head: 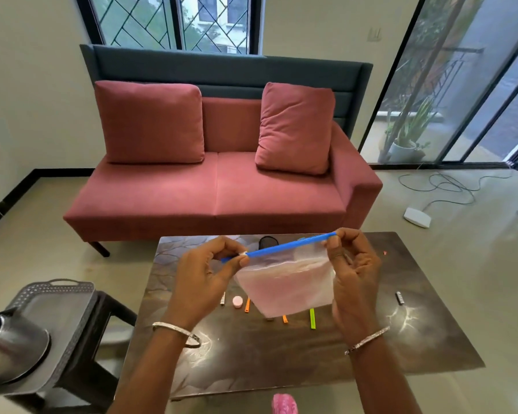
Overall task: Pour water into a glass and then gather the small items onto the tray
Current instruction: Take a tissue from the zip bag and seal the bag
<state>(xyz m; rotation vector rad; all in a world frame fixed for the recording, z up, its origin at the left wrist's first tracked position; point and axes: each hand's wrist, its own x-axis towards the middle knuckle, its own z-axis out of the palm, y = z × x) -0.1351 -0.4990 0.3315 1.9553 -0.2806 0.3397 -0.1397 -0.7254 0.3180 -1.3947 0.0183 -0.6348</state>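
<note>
Coffee table (431, 339): dark top, small items lying on it; no glass in view, so the pouring step cannot be confirmed from here.

Tray (54, 306): grey, on a stool to the left of the table. A steel jug (9, 345) stands at its near corner. None of the small items appear on the tray; gathering judged not yet done.

Bag (284, 282): clear zip pouch held up over the table, between both hands. Blue zip strip (290, 245) is its long axis, running left to right and tilted, right end higher. Pouch body hangs down from it, mouth upward.

Left hand (204, 282): thumb and forefinger pinched on the strip's left end, at the white slider; other fingers loosely curled.

Right hand (353, 279): fingertips pinched shut on the strip's right end.

Small items, on the table below the bag: green stick (312, 318), orange stick (247, 305), shorter orange piece (285, 319), pink cap (237, 301), and a dark piece (400, 297) well apart to the right.
</note>
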